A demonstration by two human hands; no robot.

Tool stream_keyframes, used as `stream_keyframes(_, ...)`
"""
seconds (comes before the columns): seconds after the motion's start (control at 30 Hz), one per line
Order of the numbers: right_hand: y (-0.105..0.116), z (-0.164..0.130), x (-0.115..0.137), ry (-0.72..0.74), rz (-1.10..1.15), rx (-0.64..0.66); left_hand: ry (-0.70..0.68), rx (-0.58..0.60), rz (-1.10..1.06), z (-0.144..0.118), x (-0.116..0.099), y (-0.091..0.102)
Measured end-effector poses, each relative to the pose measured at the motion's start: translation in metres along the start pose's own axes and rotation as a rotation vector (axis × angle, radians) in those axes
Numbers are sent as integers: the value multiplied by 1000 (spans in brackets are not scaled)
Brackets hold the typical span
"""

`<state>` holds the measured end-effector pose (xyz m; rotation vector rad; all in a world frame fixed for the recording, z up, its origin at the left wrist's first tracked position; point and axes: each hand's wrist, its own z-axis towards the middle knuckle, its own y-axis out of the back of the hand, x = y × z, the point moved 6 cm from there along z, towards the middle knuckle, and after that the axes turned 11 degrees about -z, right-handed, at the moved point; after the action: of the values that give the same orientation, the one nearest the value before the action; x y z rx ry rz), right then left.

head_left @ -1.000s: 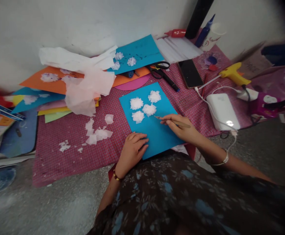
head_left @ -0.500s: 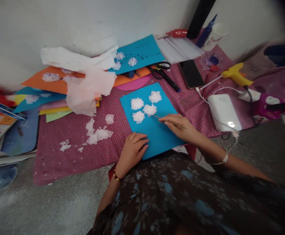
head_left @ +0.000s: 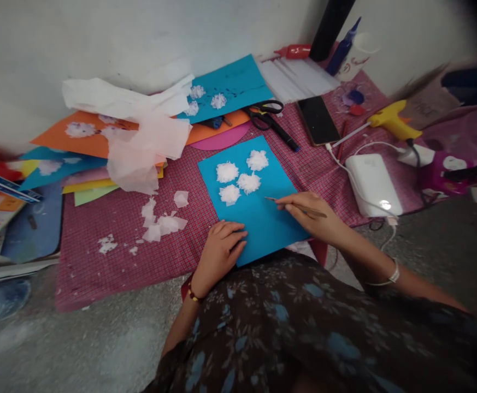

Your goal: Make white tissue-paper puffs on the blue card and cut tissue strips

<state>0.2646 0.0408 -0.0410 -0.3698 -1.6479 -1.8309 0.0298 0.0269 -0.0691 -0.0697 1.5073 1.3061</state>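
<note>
Right hand (head_left: 310, 215) gripping perhaps a pencil (head_left: 295, 206)

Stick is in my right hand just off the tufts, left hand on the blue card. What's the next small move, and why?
Probably ease the thin stick in the right hand up-left to the nearest white tuft: its tip hangs clear of the cluster, while the left hand pins the blue card.

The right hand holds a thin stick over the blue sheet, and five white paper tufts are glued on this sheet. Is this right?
Not quite: the head view shows four white paper tufts on the blue sheet, not five. The right hand does hold the thin stick over it.
</note>
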Motion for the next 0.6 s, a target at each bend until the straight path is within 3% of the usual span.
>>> stream_keyframes(0.6,5,-3,2,-93,16,-26,-7,-4,6,-1,1,0)
